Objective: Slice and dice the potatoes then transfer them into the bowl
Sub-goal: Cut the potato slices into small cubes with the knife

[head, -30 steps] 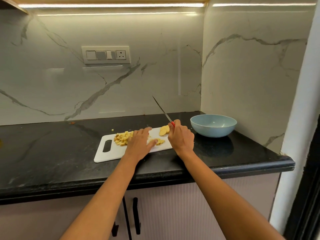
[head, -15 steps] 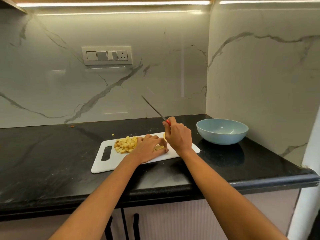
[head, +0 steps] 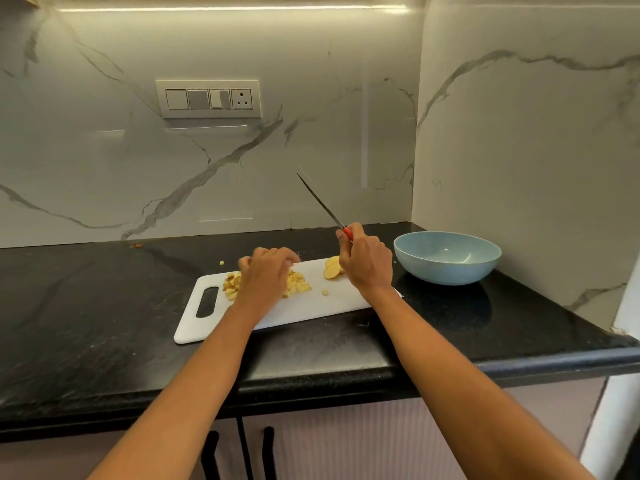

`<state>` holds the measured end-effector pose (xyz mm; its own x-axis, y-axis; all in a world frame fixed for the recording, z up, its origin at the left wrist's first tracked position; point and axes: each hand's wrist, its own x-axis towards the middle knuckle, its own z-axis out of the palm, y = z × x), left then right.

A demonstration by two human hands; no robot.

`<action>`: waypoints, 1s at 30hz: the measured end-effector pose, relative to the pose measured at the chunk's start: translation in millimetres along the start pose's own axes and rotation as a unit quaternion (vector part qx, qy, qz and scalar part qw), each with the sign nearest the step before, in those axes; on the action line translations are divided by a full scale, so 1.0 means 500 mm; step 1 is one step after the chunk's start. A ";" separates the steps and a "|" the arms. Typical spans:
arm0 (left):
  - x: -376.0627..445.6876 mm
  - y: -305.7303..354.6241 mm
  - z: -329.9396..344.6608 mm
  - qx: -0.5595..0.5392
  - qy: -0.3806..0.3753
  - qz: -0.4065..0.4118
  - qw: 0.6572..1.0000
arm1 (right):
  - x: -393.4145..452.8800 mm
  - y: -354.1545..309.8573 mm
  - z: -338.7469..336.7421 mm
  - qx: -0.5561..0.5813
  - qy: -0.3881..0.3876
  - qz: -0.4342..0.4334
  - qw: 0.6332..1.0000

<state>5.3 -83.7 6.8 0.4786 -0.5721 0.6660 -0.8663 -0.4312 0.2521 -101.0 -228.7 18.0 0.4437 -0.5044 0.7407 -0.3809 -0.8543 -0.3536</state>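
A white cutting board (head: 311, 306) lies on the black counter. A pile of diced potato (head: 297, 284) sits on its left half, partly hidden under my left hand (head: 265, 275), whose curled fingers rest over the cubes. Potato slices (head: 331, 268) lie at the board's far right, just left of my right hand (head: 367, 259). That hand grips a red-handled knife (head: 323, 204), blade raised and pointing up and to the left. The light blue bowl (head: 446, 271) stands to the right of the board and holds nothing.
The black counter (head: 86, 323) runs left, with a stray potato bit (head: 221, 262) behind the board. Marble walls close off the back and right. A switch panel (head: 209, 98) is on the back wall. Cabinet doors with black handles (head: 268, 452) lie below the counter edge.
My left hand has slid left across the board, pushing cut cubes into the pile. The potato slices by my right hand are uncovered again. The knife stays raised.
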 end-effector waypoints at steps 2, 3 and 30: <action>-0.006 0.025 0.006 -0.033 -0.062 0.058 0.996 | 0.000 0.000 0.003 0.001 0.001 0.000 1.000; -0.008 0.036 0.010 -0.032 -0.103 0.074 0.991 | 0.000 -0.001 0.003 0.002 0.000 0.001 1.000; 0.004 0.017 0.002 0.051 -0.016 -0.055 0.997 | 0.006 0.008 0.007 0.044 0.001 0.049 0.998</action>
<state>-1.1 -89.3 9.7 0.5754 -0.5395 0.6147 -0.7904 -0.5602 0.2481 -98.6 -233.9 16.8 0.4066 -0.5864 0.7006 -0.3499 -0.8083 -0.4735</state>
